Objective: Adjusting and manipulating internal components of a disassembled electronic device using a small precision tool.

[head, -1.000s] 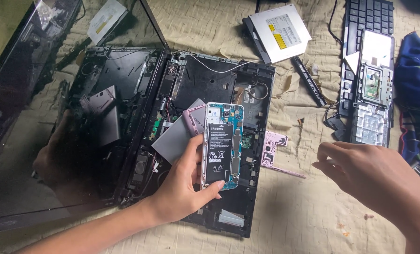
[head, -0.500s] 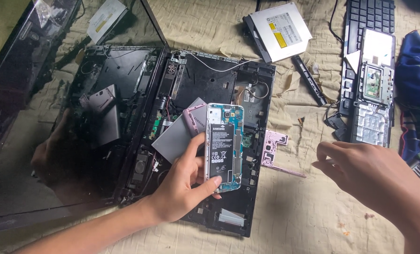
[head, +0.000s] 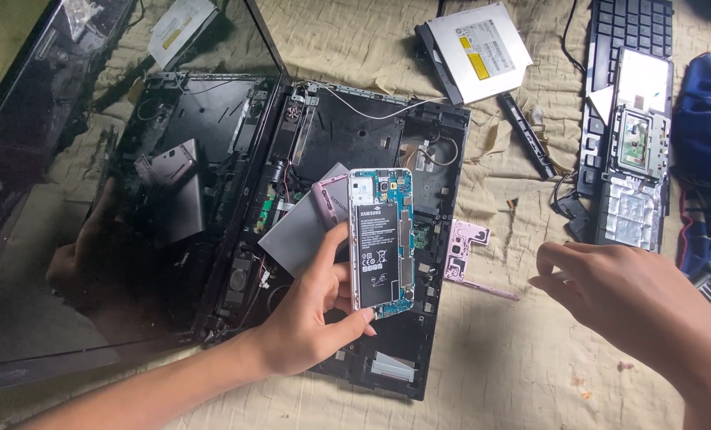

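My left hand [head: 312, 310] holds an opened smartphone [head: 381, 239] upright by its lower left edge, back cover off, with the black battery and blue circuit board showing. It hovers above a dismantled black laptop base [head: 355, 151]. My right hand [head: 618, 295] hangs apart to the right over the cloth, fingers loosely curled and holding nothing. A pink phone back cover [head: 332, 203] and a grey flat plate [head: 296, 239] lie on the laptop base behind the phone. A pink phone frame piece [head: 467, 243] rests on the cloth between the two hands.
The laptop's dark glossy screen [head: 69, 199] lies open at the left. An optical drive [head: 479, 48] sits at the top. A black keyboard [head: 618, 48] and a palm-rest panel [head: 634, 159] lie at the right, beside blue fabric [head: 710, 119]. A beige cloth [head: 515, 366] covers the surface.
My left hand has shifted the phone slightly, keeping its grip. My right hand stays hovering at the right, barely moved.
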